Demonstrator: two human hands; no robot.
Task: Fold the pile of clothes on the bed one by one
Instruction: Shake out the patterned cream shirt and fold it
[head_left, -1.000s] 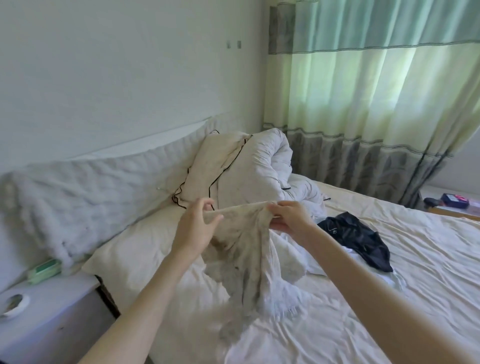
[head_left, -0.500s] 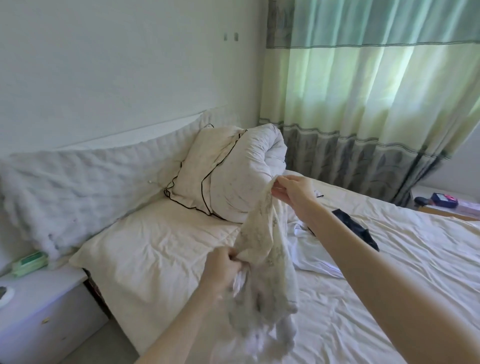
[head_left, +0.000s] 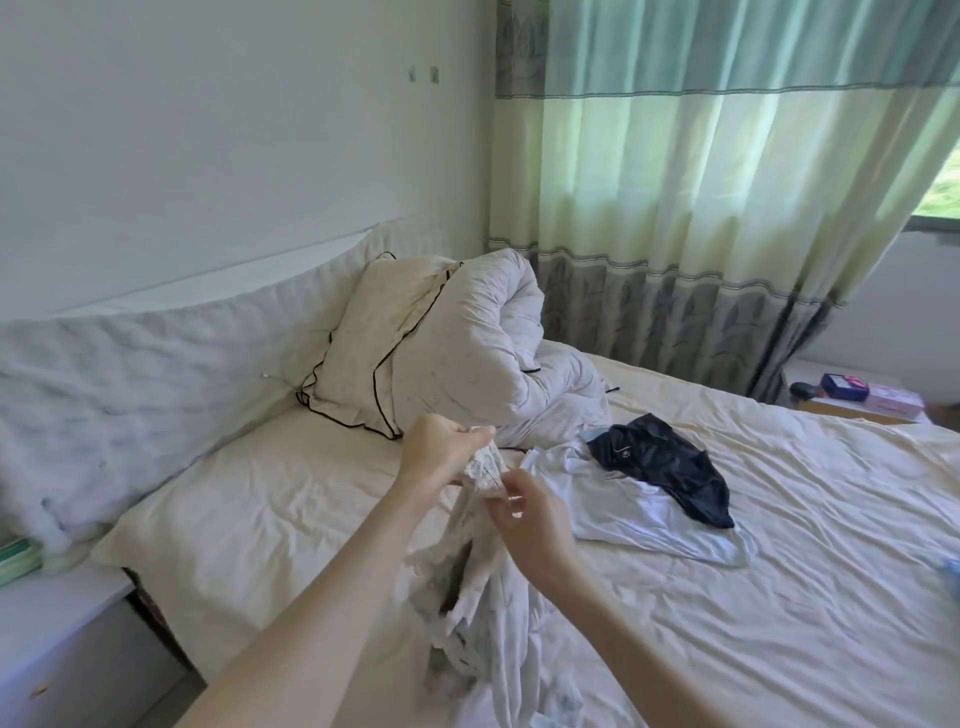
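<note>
**2 hands on 1 pale garment, 2 more garments waiting on the bed**

While you look down the bed (head_left: 779, 597), count 3 garments: 1 pale patterned garment (head_left: 488, 582) in your grip, 1 white garment (head_left: 639, 519) lying flat on the sheet, and 1 dark navy garment (head_left: 660, 462) lying partly on top of the white one, at about 2 o'clock from your hands. You also have 1 pillow (head_left: 374, 353) with dark piping and 1 rolled white duvet (head_left: 483, 353) at 12 o'clock, touching each other against the padded headboard (head_left: 130, 374).

Both of your forearms reach in from the bottom edge and meet near the middle. Your left hand (head_left: 436, 452) sits higher, fingers closed around the gathered top edge of the pale garment. Your right hand (head_left: 530, 525) is just below and beside it, at about 4 o'clock from the left, fingertips pinched on the same bunched edge. The 2 hands are nearly touching. From them the pale garment hangs down in loose folds, its lower part crumpled on the sheet near the bed's near edge at 6 o'clock.

1 striped green curtain (head_left: 701, 182) hangs at 1 o'clock.
</note>
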